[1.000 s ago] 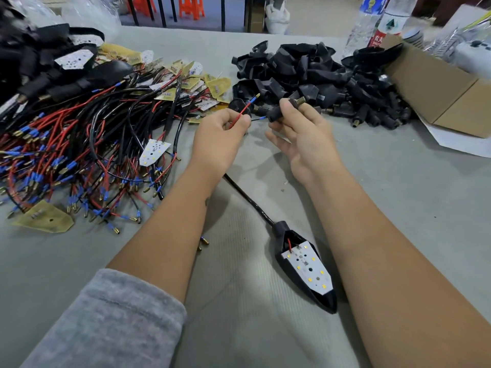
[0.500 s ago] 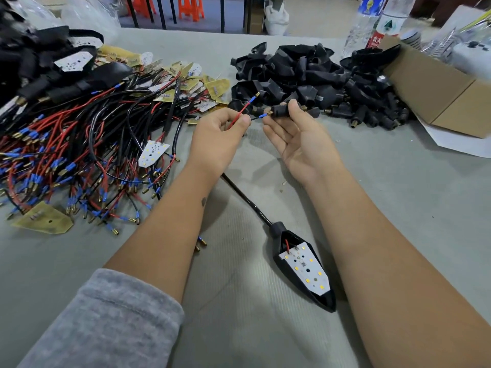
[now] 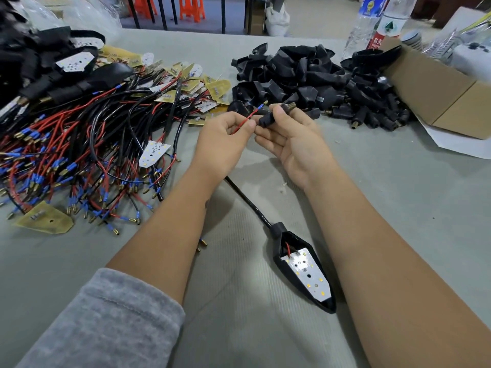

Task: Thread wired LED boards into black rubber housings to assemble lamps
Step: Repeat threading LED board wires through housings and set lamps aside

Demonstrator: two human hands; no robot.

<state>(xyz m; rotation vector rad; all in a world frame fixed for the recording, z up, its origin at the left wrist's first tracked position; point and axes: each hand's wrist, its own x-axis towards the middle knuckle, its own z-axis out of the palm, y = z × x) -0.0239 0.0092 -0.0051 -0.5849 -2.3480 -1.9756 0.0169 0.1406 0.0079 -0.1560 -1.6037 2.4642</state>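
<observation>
My left hand [image 3: 225,142] pinches a thin red wire [image 3: 245,120] with a blue-sleeved brass tip. My right hand [image 3: 289,139] holds a small black rubber housing piece [image 3: 267,119] with a threaded brass stud between thumb and fingers, right beside the wire end. The wire's black sleeved cable [image 3: 247,200] runs down under my left wrist to a black pointed lamp housing [image 3: 305,264] lying on the table, with a white LED board [image 3: 309,277] seated in it.
A tangle of red and black wired LED boards [image 3: 79,155] covers the left of the table. A heap of black rubber housings [image 3: 318,81] lies at the back centre. A cardboard box [image 3: 438,86] and plastic bottles [image 3: 377,22] stand at the back right.
My right hand turned the rubber piece so its brass stud points up and right, and brought it close against the wire end in my left hand.
</observation>
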